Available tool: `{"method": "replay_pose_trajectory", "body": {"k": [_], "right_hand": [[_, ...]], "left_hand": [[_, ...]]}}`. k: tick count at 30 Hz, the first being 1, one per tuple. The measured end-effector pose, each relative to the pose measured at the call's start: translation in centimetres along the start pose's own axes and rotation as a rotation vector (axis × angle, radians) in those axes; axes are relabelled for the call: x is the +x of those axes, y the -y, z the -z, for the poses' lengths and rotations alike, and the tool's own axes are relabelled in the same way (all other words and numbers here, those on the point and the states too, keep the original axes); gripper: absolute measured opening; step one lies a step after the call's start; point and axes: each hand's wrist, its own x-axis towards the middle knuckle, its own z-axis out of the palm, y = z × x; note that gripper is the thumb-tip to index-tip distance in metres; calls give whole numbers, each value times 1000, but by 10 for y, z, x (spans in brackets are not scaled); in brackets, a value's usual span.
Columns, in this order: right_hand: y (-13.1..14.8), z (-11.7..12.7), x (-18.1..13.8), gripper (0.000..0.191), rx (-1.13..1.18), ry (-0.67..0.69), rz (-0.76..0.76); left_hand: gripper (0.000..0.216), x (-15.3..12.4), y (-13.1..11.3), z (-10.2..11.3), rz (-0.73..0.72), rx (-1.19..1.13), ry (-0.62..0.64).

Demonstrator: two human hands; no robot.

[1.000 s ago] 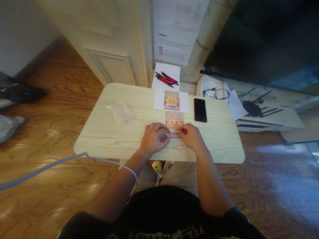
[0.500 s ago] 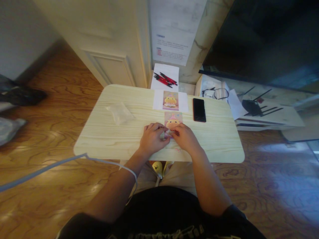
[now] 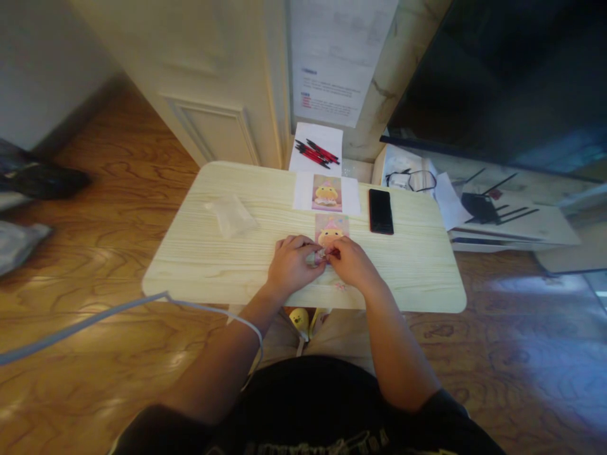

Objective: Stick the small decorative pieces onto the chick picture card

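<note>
Card [image 3: 332,227]: flat at mid-bench [image 3: 213,265]; long axis runs near to far; duck's hat points far; near end under the hands
Left hand [image 3: 290,264]: curled; fingertips pinch a small pale piece [image 3: 323,254], too small to identify
Right hand [image 3: 351,264]: curled; pinches the same piece
Phone [image 3: 380,210]: just right of card; parallel

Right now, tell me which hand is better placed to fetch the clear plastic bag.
Left, probably. The clear plastic bag lies left of the duck card, on the same side as the left hand; the right hand would have to cross over.
</note>
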Motion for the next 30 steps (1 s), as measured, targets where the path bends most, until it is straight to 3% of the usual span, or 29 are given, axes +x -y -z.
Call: {"method": "replay_pose_trajectory", "body": {"k": [12,20,23,30], "right_hand": [[-2,0,-4,10,15,14,29],[-9,13,-12,7,149,-50,-111],[-22,25,-18,10,180,-132,-177],[-56,45,-39,11,144,-170,-325]], "left_hand": [[33,0,1,0,20,-8,8],[33,1,-2,2,16,-10,14],[28,-1,-2,5,-8,-33,22],[16,-2,2,3,-32,-42,44]]}}
